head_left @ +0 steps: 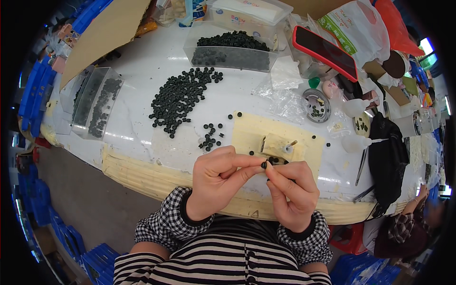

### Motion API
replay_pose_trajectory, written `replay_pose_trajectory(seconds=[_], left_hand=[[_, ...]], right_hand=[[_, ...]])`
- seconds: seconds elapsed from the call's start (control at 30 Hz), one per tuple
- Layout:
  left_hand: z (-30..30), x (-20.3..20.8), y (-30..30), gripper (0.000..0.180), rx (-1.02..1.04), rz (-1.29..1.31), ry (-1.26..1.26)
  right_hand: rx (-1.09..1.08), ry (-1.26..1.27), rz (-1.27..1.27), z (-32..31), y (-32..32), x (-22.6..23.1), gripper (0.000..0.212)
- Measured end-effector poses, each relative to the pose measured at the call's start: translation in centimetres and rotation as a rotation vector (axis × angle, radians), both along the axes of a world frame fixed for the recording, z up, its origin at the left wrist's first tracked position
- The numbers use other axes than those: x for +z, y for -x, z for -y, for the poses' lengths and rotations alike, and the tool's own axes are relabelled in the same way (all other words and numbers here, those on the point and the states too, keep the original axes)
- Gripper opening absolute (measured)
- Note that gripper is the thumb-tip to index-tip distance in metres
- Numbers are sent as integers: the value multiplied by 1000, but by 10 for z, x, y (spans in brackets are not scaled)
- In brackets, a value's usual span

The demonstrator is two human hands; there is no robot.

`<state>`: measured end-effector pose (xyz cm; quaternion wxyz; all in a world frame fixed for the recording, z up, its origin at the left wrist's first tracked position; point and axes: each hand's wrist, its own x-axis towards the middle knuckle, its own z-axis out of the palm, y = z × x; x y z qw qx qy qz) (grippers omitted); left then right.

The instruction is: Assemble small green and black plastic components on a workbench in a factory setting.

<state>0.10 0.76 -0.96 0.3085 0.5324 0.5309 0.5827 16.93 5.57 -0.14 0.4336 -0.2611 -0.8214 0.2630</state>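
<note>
Near the table's front edge, my left hand (213,183) and my right hand (295,194) meet fingertip to fingertip. Between them they pinch one small round black part (264,165), too small to tell its exact kind. Dark bits also show among the right hand's fingers. Just beyond the fingertips stands a pale block with a short peg (280,145), on a yellow sheet (243,130). Several black parts lie in front of the block, partly hidden by my hands. Left of the sheet is a loose cluster of black parts (209,137), with a larger pile (180,97) behind it.
A see-through bin of black parts (232,50) stands at the back, another box (105,102) at the left. A red-cased phone (325,53), a round tin (316,105), a squeeze bottle (355,143) and a black cloth bag (385,156) crowd the right. Cardboard (104,35) leans back left.
</note>
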Motion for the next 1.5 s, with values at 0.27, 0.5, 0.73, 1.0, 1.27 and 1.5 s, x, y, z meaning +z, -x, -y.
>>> replay_pose_trajectory(seconds=[0.27,0.5,0.73,1.0,1.27,1.5], left_hand=[[1,-3,0,24,-8,4,-38],[1,-1,1,26,-50,49,-53],[1,-2,0,26,-26,54,-58],[2,-3,1,26,-21,25,-58],[3,-4,2,25,-33,52,-30],[1,4,35,15,185,-472,116]], right_hand=[[-7,-30,-5,1,0,1,38],[-30,-111,21,1,0,2,41],[-22,-108,29,1,0,2,42],[-9,-117,36,0,0,1,43],[-14,-145,73,0,-1,0,43],[-131,-108,56,2,-5,0,39]])
